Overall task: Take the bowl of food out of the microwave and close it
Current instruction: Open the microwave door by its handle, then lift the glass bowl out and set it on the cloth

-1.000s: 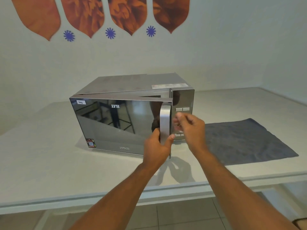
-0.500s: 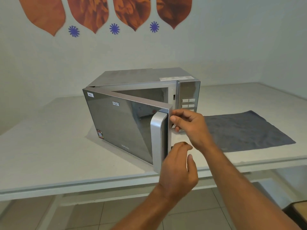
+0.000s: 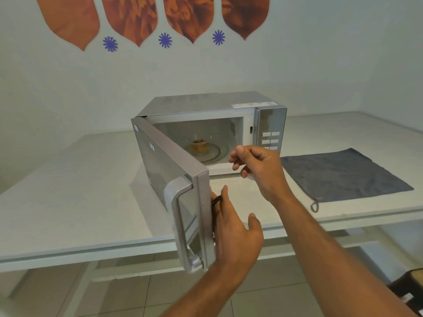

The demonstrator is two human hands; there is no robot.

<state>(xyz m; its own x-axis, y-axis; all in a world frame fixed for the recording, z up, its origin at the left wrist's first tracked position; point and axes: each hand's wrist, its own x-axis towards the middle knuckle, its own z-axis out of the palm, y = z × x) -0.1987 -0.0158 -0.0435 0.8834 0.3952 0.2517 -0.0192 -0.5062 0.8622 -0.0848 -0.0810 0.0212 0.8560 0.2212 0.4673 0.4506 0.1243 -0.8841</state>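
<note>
Microwave [image 3: 206, 106] is set on the table [image 3: 68, 191], near the wall. Its door [image 3: 169, 179] is swung open to the left. A bowl [image 3: 199, 146] is held inside, centred. A cloth [image 3: 343, 175] is laid to the right.

Left hand [image 3: 233, 234] raised, fingers extended, thumb spread apart. Right hand [image 3: 256, 168] higher, fingers loosely curled, holding nothing.
</note>
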